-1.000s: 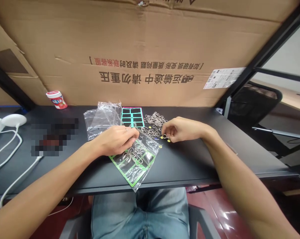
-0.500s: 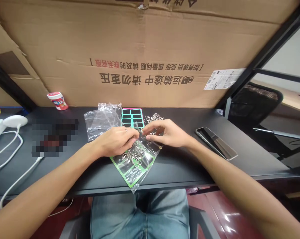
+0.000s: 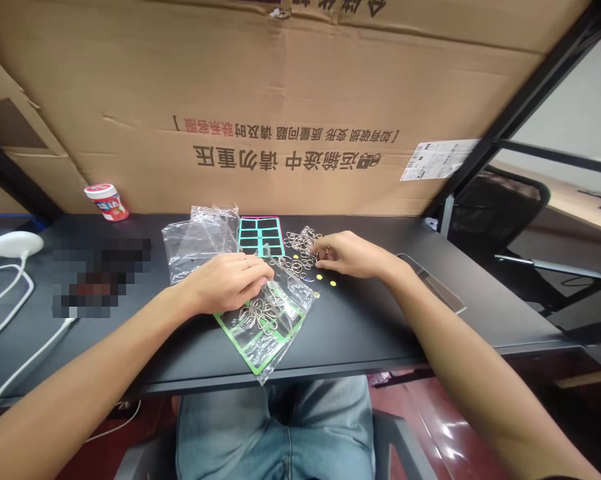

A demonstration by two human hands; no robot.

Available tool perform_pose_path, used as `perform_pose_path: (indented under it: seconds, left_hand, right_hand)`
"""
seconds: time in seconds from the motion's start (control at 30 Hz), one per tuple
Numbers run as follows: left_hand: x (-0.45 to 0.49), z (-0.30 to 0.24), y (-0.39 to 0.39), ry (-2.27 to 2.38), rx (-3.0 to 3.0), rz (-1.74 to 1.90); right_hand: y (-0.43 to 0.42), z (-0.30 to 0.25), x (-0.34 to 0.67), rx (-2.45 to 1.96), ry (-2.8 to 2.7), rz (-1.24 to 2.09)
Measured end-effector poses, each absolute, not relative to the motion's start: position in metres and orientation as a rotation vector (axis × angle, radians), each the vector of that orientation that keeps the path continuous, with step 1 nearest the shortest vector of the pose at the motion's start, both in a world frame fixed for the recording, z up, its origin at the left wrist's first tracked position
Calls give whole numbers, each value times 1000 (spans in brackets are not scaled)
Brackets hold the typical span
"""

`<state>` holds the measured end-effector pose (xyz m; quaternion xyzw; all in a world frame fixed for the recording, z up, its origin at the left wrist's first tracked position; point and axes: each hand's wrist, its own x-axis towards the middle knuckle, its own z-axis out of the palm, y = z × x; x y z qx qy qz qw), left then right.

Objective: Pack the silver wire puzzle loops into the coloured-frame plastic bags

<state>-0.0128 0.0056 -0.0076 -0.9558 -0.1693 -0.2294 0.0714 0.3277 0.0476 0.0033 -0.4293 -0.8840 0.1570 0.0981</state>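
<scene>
One clear bag (image 3: 291,293) of metal loops (image 3: 260,316) is pinched on the table (image 3: 370,333) by the left hand (image 3: 230,283), seemingly for steadiness; beside one metal pile (image 3: 303,239), the right hand (image 3: 350,255) is half-curled, contents unclear.

Probably an office or shared workroom. A black worktop (image 3: 370,327) crosses mid-frame, backed by upright cardboard (image 3: 280,87) beside a dark metal post (image 3: 535,90). Beyond it, at right, I see a mesh-backed office chair (image 3: 495,208) near a second, pale worktop (image 3: 573,200). Glossy red floor (image 3: 445,427) shows at lower right.
</scene>
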Motion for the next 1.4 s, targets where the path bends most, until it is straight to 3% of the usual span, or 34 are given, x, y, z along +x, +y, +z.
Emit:
perform_pose_path:
  seconds: [0.33, 0.47, 0.57, 0.73, 0.93, 1.07, 1.4]
  left_hand:
    - [-14, -9, 6, -505, -2865, -678]
    - [-13, -10, 6, -488, -2856, -721]
    - [-11, -10, 5, -499, -2862, -757]
    - [-9, -9, 4, -477, -2841, -807]
    - [-11, -8, 4, -480, -2847, -790]
    - [-11, -8, 5, -482, -2852, -784]
    - [-13, -9, 5, -509, -2862, -751]
  right_hand:
    - [49, 1, 325, -1245, -2592, 284]
    - [44, 3, 321, -1210, -2223, 231]
    - [32, 1, 304, -1073, -1958, 359]
    - [15, 0, 280, -653, -2323, 659]
    - [37, 5, 323, -1269, -2393, 59]
    - [49, 4, 341, -1541, -2535, 135]
    - [48, 4, 333, -1391, -2566, 295]
